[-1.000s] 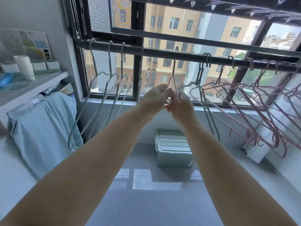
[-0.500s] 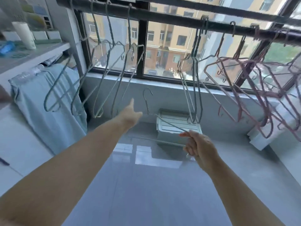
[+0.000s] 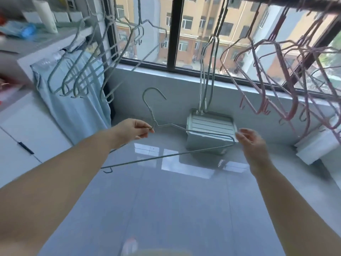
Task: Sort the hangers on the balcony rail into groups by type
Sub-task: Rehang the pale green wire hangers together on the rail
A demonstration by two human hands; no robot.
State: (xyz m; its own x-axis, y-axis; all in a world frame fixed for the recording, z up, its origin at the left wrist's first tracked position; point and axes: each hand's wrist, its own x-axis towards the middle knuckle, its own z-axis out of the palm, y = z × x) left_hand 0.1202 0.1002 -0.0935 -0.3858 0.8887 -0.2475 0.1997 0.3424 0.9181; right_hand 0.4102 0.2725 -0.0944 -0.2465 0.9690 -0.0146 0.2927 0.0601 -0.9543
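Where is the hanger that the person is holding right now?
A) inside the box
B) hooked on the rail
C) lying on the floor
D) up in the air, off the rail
D: the left hand pinches the grey hanger at its neck, and its hook points up at nothing, well below the rail.

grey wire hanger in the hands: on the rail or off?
Off. The hanger hooks on nothing: its hook points up free, well below the rail, neck pinched by the left hand.
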